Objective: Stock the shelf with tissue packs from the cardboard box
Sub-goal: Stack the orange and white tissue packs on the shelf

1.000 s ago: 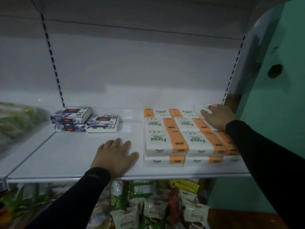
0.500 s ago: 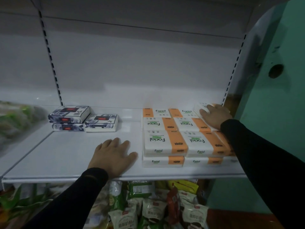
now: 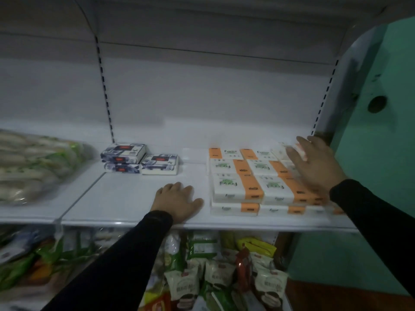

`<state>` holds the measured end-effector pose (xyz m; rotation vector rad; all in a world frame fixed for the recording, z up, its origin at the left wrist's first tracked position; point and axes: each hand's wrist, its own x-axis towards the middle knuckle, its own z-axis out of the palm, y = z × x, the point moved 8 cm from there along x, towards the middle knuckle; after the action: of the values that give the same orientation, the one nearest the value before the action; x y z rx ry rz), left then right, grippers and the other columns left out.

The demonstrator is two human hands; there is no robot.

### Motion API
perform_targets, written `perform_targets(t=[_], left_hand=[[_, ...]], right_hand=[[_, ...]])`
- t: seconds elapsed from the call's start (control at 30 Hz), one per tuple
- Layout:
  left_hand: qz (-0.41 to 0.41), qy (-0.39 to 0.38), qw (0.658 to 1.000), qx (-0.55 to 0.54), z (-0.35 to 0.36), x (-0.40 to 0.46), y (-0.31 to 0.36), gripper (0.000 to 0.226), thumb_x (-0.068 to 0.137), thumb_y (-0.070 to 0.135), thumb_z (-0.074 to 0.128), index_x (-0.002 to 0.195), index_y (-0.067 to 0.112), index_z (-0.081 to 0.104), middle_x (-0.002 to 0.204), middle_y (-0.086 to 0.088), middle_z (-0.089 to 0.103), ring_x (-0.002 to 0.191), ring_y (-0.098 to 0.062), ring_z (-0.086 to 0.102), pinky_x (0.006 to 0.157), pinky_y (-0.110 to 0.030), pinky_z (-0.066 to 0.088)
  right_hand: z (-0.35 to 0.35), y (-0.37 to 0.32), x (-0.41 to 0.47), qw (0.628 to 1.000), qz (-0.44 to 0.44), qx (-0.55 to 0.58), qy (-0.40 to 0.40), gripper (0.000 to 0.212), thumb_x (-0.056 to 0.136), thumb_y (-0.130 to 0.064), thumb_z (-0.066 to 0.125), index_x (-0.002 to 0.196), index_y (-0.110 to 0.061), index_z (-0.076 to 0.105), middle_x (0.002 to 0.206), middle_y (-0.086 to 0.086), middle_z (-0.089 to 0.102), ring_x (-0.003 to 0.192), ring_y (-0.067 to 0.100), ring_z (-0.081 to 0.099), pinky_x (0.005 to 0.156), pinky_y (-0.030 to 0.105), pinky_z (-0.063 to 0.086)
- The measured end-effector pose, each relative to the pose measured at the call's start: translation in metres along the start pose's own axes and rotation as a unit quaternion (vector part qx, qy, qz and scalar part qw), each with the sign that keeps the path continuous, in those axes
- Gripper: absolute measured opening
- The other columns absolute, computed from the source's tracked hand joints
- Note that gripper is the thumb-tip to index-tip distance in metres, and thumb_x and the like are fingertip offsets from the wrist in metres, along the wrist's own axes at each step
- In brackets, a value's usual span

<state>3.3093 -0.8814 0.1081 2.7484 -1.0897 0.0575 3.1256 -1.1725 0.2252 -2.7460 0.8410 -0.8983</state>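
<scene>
White and orange tissue packs lie stacked in two layers on the right half of the white shelf. My right hand hovers over the stack's back right corner with fingers spread, blurred, holding nothing. One pack at the back right shows just beside its fingertips. My left hand rests flat, palm down, on the bare shelf left of the stack, near the front edge. The cardboard box is not in view.
Three blue and white packs sit at the shelf's back middle. A clear bag of goods fills the neighbouring shelf on the left. Snack bags crowd the lower shelf. A green wall bounds the right side.
My right hand has lifted off the back right pack and spread its fingers. My left hand stays flat on the shelf. The view has swung slightly left.
</scene>
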Motion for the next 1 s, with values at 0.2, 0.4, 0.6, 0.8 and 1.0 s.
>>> perform_targets(t=[0.2, 0.4, 0.6, 0.8, 1.0], left_hand=[[0.014, -0.068, 0.997, -0.028, -0.013, -0.05, -0.004, 0.063, 0.086, 0.065, 0.035, 0.12, 0.016, 0.055, 0.127, -0.016, 0.055, 0.114, -0.034, 0.051, 0.096, -0.04, 0.042], [0.04, 0.021, 0.979, -0.2, -0.019, -0.181, -0.012, 0.057, 0.096, 0.055, 0.043, 0.142, 0.022, 0.044, 0.145, -0.001, 0.047, 0.128, -0.018, 0.047, 0.099, -0.027, 0.035], [0.009, -0.089, 0.972, -0.216, 0.08, -0.27, -0.028, 0.05, 0.096, 0.05, 0.047, 0.137, 0.021, 0.051, 0.142, 0.001, 0.051, 0.126, -0.016, 0.048, 0.095, -0.023, 0.037], [-0.017, -0.29, 0.929, -0.23, 0.222, -0.323, -0.03, 0.037, 0.096, 0.044, 0.05, 0.126, 0.025, 0.056, 0.125, 0.001, 0.061, 0.111, -0.019, 0.058, 0.093, -0.031, 0.046], [-0.038, -0.392, 0.897, -0.201, 0.341, -0.323, -0.012, 0.053, 0.097, 0.045, 0.048, 0.143, 0.02, 0.04, 0.141, -0.009, 0.048, 0.12, -0.026, 0.052, 0.092, -0.03, 0.043]], right_hand=[[-0.049, -0.079, -0.115, 0.993, -0.103, 0.047, 0.01, 0.073, 0.093, -0.066, 0.03, 0.148, -0.019, 0.037, 0.154, 0.011, 0.029, 0.143, 0.029, 0.025, 0.116, 0.042, 0.022], [-0.005, -0.111, -0.242, 0.981, -0.127, 0.117, -0.088, 0.062, 0.098, -0.058, 0.038, 0.147, -0.021, 0.038, 0.153, 0.006, 0.032, 0.143, 0.022, 0.025, 0.115, 0.034, 0.02], [0.095, -0.12, -0.36, 0.956, -0.089, 0.149, -0.236, 0.061, 0.096, -0.057, 0.039, 0.142, -0.017, 0.046, 0.148, 0.008, 0.04, 0.136, 0.024, 0.038, 0.111, 0.032, 0.032], [0.21, -0.084, -0.464, 0.896, 0.019, 0.117, -0.428, 0.057, 0.099, -0.051, 0.039, 0.147, -0.021, 0.037, 0.155, 0.001, 0.026, 0.14, 0.02, 0.03, 0.112, 0.031, 0.029], [0.324, -0.039, -0.541, 0.818, 0.092, 0.103, -0.558, 0.088, 0.08, -0.085, 0.012, 0.132, -0.025, 0.047, 0.136, 0.005, 0.05, 0.109, 0.021, 0.055, 0.087, 0.03, 0.039]])
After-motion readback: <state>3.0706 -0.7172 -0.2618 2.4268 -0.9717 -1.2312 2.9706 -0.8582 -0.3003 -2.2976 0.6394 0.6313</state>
